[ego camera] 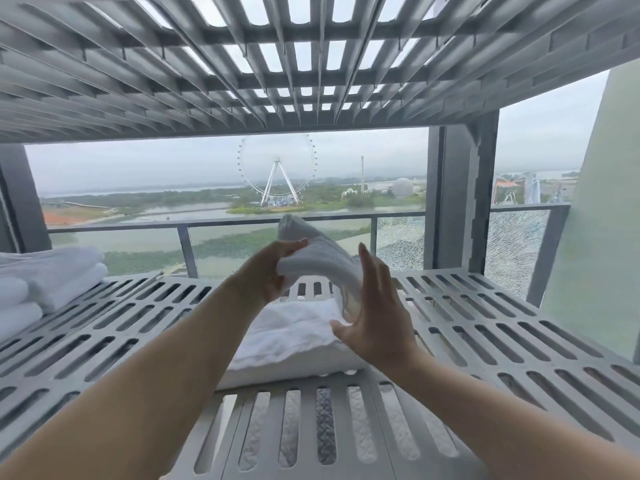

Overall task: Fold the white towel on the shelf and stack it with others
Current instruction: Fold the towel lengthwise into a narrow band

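Observation:
A white towel (294, 337) lies on the slatted grey shelf (485, 327) in the middle of the view. Its far part is lifted off the shelf and arches upward. My left hand (273, 271) pinches that raised part between thumb and fingers. My right hand (374, 317) stands upright beside the hanging fold, fingers straight, palm against the cloth. A stack of folded white towels (45, 282) sits at the shelf's far left.
Another slatted shelf (242, 64) hangs close overhead. Grey uprights (460, 202) stand at the back right and left. Behind is a glass balcony railing (311, 221). More towels show through the slats below (325, 427).

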Demonstrator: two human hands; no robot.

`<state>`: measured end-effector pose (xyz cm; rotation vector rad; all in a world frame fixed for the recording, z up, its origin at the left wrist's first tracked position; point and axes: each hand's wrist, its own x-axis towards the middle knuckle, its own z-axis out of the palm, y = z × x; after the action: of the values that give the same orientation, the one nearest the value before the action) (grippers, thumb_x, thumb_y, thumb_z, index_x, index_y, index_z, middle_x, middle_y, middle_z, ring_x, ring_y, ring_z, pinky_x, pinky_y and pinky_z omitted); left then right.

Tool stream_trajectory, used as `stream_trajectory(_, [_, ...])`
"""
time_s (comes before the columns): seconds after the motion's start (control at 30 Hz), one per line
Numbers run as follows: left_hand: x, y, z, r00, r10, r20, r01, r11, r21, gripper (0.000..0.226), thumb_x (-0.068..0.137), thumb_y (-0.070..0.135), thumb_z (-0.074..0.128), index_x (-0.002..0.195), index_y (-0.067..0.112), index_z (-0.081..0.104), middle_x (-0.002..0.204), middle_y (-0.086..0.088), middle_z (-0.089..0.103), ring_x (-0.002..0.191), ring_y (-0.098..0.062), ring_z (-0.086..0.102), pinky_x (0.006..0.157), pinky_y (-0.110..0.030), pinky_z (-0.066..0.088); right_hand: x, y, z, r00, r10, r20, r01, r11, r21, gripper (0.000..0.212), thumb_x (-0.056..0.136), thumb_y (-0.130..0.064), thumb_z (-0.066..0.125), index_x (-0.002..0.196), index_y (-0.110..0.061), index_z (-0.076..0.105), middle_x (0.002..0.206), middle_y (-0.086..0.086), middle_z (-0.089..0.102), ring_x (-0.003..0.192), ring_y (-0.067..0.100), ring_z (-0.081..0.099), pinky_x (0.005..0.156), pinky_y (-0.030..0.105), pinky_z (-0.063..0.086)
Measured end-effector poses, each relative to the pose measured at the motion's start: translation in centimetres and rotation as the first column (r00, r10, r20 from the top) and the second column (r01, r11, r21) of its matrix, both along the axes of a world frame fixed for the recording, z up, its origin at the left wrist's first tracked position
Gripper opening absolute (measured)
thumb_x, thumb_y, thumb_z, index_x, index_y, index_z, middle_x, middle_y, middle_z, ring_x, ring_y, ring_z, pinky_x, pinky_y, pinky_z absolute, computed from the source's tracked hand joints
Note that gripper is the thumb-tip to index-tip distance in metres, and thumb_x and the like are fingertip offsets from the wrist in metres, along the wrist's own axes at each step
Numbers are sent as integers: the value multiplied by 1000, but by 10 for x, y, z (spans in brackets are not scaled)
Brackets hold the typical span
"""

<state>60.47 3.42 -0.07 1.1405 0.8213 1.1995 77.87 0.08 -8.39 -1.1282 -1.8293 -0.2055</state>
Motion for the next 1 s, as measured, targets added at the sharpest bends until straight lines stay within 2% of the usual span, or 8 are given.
stream_trajectory(0.1, [-4,-5,18,999,33,11,-34,999,36,14,92,6,47,79,2,50,42,2,55,37,-5,53,40,-16,45,-1,1,-2,997,-46,67,35,987,156,100,61,2,69,143,-20,15,125,14,53,90,33,63,52,34,51])
stream_trajectory(0.2, [-16,-12,27,969,157,-189,-151,988,44,19,88,-5,43,72,1,49,35,1,47,28,-5,45,31,-15,38,3,6,-5,992,-123,8,121,983,136,66,63,3,64,126,-12,50,105,9,65,80,33,65,51,36,50])
stream_trajectory(0.3, [-40,-15,13,833,298,-466,-298,952,75,18,83,-12,43,71,-3,54,51,-8,47,32,-8,45,30,-14,32,1,9,-8,991,-131,-10,131,990,51,41,67,-6,59,106,-21,61,97,2,62,83,29,60,57,33,47])
stream_trajectory(0.4, [-66,-16,-11,791,231,-567,-323,944,-67,16,85,-4,42,93,-7,56,72,-12,52,56,-19,52,44,-23,42,-4,9,-9,994,-69,79,69,998,13,35,66,-20,65,101,-26,64,99,-3,61,90,22,58,59,30,46])
stream_trajectory(0.57, [-85,-31,-32,859,72,-507,-238,933,-270,29,89,30,60,111,13,58,72,-3,68,56,-12,63,46,-21,48,-14,14,0,986,-88,139,81,995,53,26,68,-26,69,94,-23,65,99,-2,65,86,26,61,59,32,47])
stream_trajectory(0.7, [-96,-31,-29,931,108,-348,-158,980,-118,38,88,11,60,125,8,53,112,-15,58,77,-14,57,59,-22,49,-14,17,-4,967,-113,228,93,991,93,47,55,-7,70,99,-21,66,100,0,67,78,29,65,54,33,52])
stream_trajectory(0.83, [-104,-39,-25,948,210,-239,-238,966,-97,44,83,0,63,123,10,47,113,-16,61,60,-12,62,46,-21,52,-15,22,-14,961,-176,213,173,984,34,51,64,-8,61,112,-23,58,105,0,65,79,30,64,59,33,49])
stream_trajectory(1.0, [-112,-52,-53,879,192,-436,-310,926,-216,25,81,-4,59,105,3,64,86,-9,66,59,-11,63,45,-19,50,-19,21,-18,994,-104,26,103,995,8,41,64,-22,59,105,-27,62,90,1,70,79,30,65,58,30,43])
